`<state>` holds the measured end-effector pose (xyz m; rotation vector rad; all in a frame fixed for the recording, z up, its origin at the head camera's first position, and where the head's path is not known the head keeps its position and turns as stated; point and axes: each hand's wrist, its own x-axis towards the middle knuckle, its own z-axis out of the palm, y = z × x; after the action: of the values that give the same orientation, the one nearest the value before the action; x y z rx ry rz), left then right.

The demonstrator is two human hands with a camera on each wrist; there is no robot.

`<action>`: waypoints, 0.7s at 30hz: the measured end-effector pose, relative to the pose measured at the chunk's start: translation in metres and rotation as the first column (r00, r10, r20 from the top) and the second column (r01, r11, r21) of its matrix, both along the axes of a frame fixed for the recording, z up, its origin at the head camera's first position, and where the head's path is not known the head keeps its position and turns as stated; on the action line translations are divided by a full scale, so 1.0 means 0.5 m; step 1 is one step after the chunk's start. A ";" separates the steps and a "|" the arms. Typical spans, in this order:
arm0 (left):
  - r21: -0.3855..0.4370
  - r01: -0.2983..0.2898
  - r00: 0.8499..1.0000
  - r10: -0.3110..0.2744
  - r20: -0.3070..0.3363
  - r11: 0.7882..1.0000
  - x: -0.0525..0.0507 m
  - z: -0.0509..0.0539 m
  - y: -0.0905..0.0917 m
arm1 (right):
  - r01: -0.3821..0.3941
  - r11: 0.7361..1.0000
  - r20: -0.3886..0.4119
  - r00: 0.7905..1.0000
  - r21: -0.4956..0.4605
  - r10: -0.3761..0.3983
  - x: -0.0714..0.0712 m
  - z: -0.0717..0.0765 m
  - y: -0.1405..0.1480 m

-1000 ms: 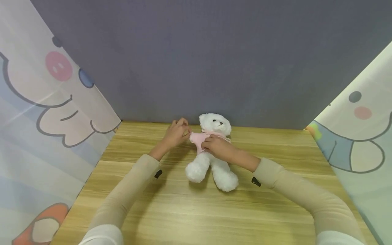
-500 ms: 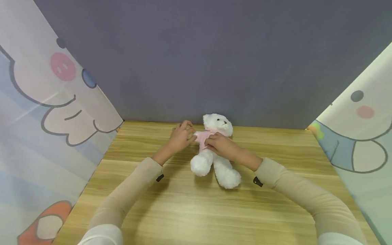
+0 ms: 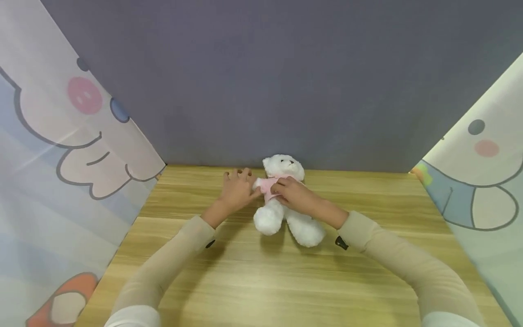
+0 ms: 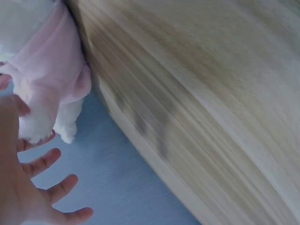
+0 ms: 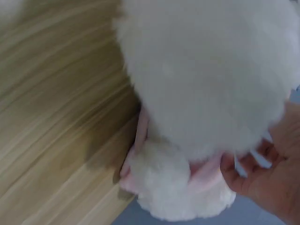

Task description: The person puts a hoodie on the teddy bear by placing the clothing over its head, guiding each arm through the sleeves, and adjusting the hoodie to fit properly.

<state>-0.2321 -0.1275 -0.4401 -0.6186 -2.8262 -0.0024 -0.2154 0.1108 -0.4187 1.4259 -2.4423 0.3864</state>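
Observation:
A white plush teddy bear (image 3: 284, 166) lies face up on the table, wearing a pink shirt (image 3: 268, 186). My right hand (image 3: 299, 196) pinches the shirt at the bear's chest. In the right wrist view, the thumb and a finger of this hand (image 5: 276, 176) meet at the shirt's edge, while white fur covers much of the view. My left hand (image 3: 238, 192) is beside the bear's paw on the left, fingers spread. The left wrist view shows the paw (image 4: 35, 119) between thumb and fingers, not gripped; whether the thumb touches it is unclear.
A wood-grain table (image 3: 261, 281) lies under the bear. A grey panel (image 3: 286, 81) rises directly behind the bear's head. Cartoon-printed sheets (image 3: 37, 218) flank the table left and right.
My left hand has let go of the sleeve end at the bear's paw and spread its fingers. The bear has shifted and turned slightly. My right hand keeps hold of the shirt.

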 end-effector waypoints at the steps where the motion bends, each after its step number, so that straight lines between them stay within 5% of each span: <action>1: -0.003 0.010 1.000 -0.010 -0.004 1.000 -0.001 -0.003 0.002 | 0.017 1.000 -0.020 1.000 0.018 -0.017 0.000 -0.003 -0.004; 9: 0.005 -0.111 0.993 0.111 -0.029 0.994 -0.009 -0.026 -0.015 | -0.028 0.992 0.008 1.000 0.124 0.028 0.023 -0.008 -0.038; 14: 0.018 -0.108 0.992 0.106 0.075 0.994 0.009 -0.025 -0.018 | -0.077 0.994 0.131 0.988 -0.073 0.086 0.016 0.002 -0.015; 18: 0.040 -0.131 0.976 0.122 0.182 0.991 0.028 -0.030 -0.033 | 0.085 0.964 0.256 0.967 -0.253 -0.018 0.007 0.012 0.041; 21: 0.055 -0.182 0.953 0.162 0.257 0.982 0.038 -0.035 -0.051 | 0.258 0.935 0.366 0.917 -0.243 -0.158 -0.004 0.005 0.072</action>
<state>-0.2133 -0.1528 -0.4576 -0.3759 -3.0980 -0.1716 -0.2171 0.1469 -0.4163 1.0291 -2.6302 0.9650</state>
